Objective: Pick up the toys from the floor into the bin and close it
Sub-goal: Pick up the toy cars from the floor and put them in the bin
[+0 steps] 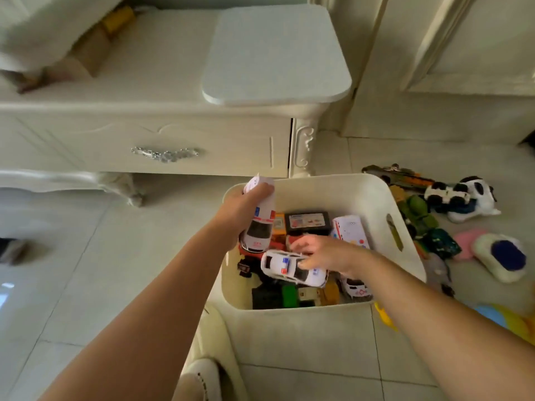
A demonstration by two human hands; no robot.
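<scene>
Bin (292, 331), left hand (246, 211) gripping ambulance (258, 231), right hand (328, 253) gripping police car (285, 267)

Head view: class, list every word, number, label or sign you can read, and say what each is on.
Nothing can be read for certain.
Red marks on the bonnet of the ambulance, gripped by the left hand: blurred.
Blue door label on the police car, held by the right hand: blurred.
Label on the black box in the bin: too small.
</scene>
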